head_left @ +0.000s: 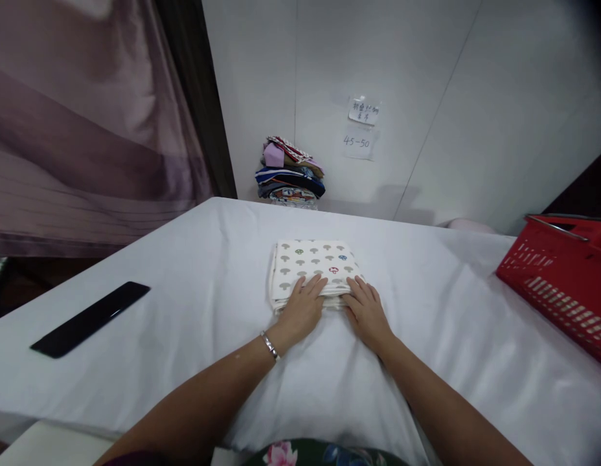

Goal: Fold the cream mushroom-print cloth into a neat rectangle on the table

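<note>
A folded white cloth printed with grey mushrooms, a few of them coloured, lies in a neat rectangle on the white-covered table. My left hand, a silver bracelet on its wrist, holds the near edge left of the middle. Its fingers rest on the printed top and its thumb is at the edge. On the right part of that same edge, my right hand has its fingers over the top and its thumb low at the front. The layers show as a thick edge between both hands. The undersides of my fingers are hidden.
A flat black object lies on the table's left side. At the right edge stands a red basket with a metal handle. Behind the table is a stack of folded fabrics against the wall. A pinkish curtain hangs at left.
</note>
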